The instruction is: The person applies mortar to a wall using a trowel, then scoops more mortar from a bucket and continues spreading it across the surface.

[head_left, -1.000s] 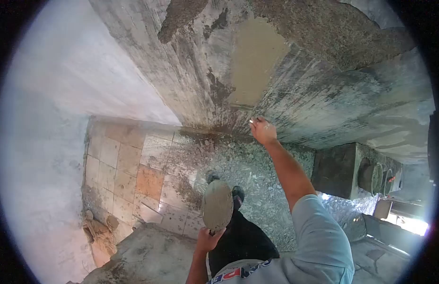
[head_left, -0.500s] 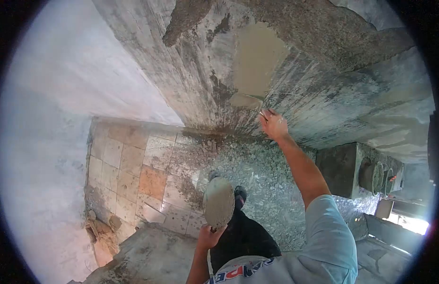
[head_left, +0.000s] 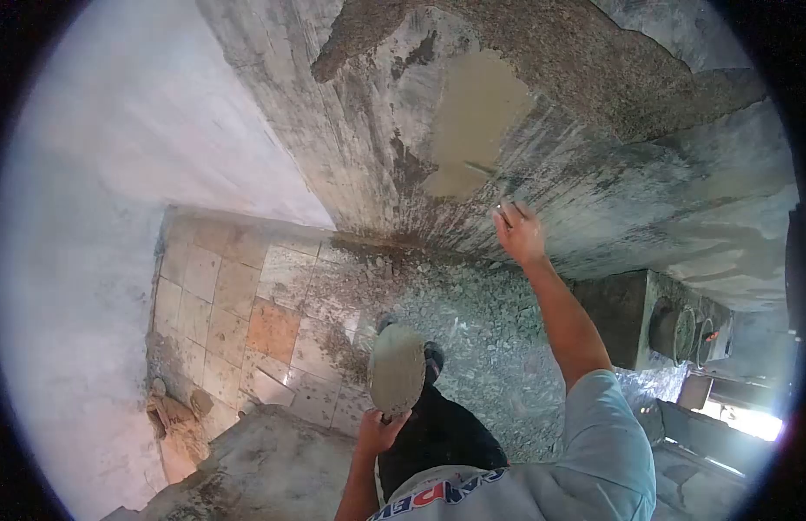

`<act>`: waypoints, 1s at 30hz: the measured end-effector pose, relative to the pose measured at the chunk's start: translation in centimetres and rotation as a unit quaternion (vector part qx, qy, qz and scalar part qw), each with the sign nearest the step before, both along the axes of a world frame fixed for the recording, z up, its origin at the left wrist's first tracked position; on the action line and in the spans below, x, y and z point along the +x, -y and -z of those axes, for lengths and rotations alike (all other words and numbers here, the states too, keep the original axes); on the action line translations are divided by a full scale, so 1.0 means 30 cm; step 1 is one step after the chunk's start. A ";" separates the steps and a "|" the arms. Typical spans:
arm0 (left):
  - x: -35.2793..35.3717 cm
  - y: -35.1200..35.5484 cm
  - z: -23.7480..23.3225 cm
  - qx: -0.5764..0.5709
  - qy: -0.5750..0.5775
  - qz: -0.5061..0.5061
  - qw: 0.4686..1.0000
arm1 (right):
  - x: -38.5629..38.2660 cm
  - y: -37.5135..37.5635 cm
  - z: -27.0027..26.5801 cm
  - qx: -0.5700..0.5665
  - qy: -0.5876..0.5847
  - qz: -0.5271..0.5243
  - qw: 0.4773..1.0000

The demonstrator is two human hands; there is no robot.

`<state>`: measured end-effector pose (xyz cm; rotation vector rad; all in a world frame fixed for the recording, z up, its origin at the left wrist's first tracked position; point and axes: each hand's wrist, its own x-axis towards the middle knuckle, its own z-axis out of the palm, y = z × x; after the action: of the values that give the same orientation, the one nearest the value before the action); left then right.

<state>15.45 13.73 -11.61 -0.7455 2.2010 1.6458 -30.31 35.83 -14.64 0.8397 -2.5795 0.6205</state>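
Note:
My left hand [head_left: 383,431] is closed round the near end of an oval plaster board [head_left: 397,369] coated with grey, wet-looking plaster, held low above my legs. Stretched out to the wall, my right hand [head_left: 522,234] has its fingers curled round the handle of a trowel. The trowel's thin blade [head_left: 480,168] shows nearly edge-on over the lower part of a smooth, wet plaster patch [head_left: 477,104]. Around this patch the wall [head_left: 585,165] is rough, streaked and grey.
Stained floor tiles [head_left: 225,313] lie to the left and gritty rubble [head_left: 481,347] lies round my feet. A dark block [head_left: 615,317] juts out at the right, with round containers [head_left: 680,330] by it. Crumpled brown material [head_left: 179,430] sits at lower left.
My right hand has shifted slightly right and down, and the trowel blade has turned from flat on the patch's lower edge to nearly edge-on. The left hand still holds the plaster board.

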 end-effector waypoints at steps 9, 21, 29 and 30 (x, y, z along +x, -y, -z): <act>-0.023 -0.020 -0.028 -0.054 0.021 0.034 0.998 | -0.024 0.091 -0.014 0.173 0.121 0.030 0.977; -0.044 -0.029 0.012 -0.009 -0.014 0.010 1.000 | -0.012 -0.101 -0.034 0.044 0.047 0.033 0.997; -0.017 -0.047 0.044 0.010 0.020 0.014 1.000 | 0.017 -0.016 0.131 0.273 0.181 0.044 0.944; -0.031 -0.045 0.021 -0.004 -0.018 0.018 1.000 | -0.003 -0.005 0.159 0.275 0.197 0.059 0.939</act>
<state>14.51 15.07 -12.24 -0.6808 2.2336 1.6463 -30.41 35.97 -19.40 0.7669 -3.2126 0.0106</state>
